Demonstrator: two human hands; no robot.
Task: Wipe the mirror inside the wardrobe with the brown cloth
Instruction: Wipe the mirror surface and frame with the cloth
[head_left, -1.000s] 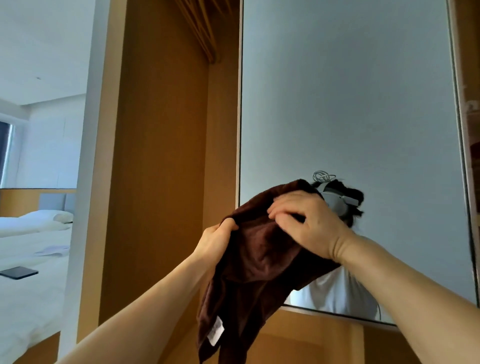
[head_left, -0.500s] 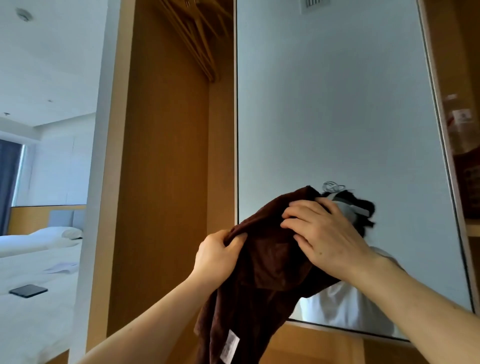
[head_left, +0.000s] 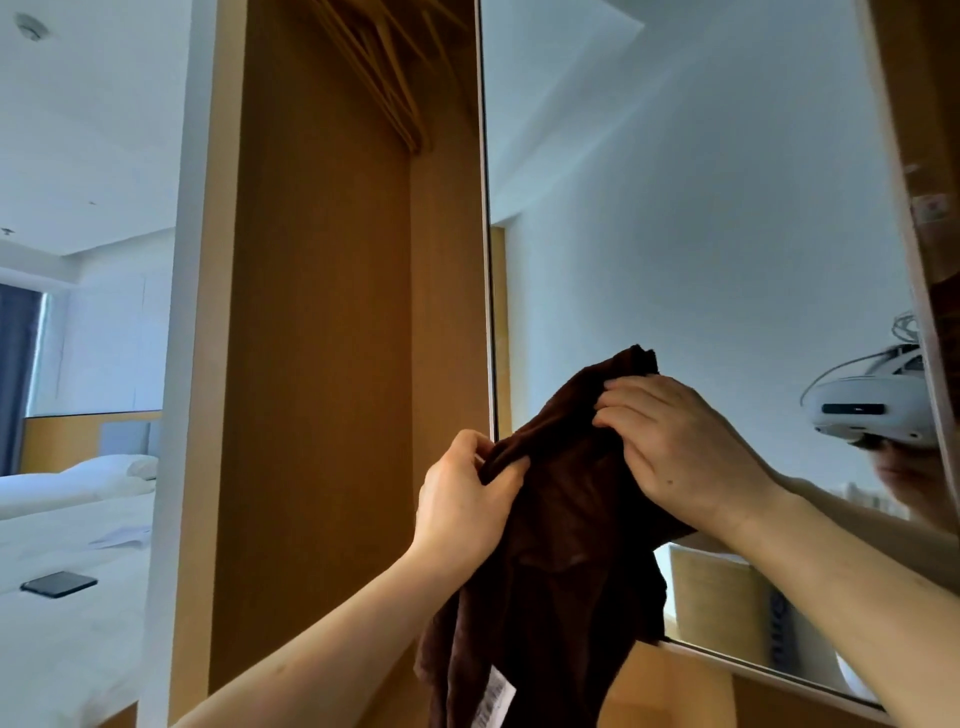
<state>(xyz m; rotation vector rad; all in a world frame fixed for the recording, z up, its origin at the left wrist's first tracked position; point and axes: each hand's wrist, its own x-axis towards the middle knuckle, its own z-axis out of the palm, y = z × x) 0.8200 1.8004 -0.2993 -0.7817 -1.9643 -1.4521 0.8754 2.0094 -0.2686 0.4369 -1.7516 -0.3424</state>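
Observation:
The brown cloth hangs in front of the mirror's lower left corner, its white label dangling at the bottom. My left hand pinches the cloth's left edge, close to the mirror's left frame. My right hand lies over the cloth's upper part with the fingers curled into the fabric. The tall mirror fills the right half of the view inside the wooden wardrobe. Whether the cloth touches the glass I cannot tell.
Wooden hangers hang at the top of the open wardrobe bay. A white bed with a dark phone on it lies at the left. The mirror reflects a person's headset at the right edge.
The view has shifted left and closer to the mirror. Both hands keep hold of the cloth and sit slightly higher and further right in frame.

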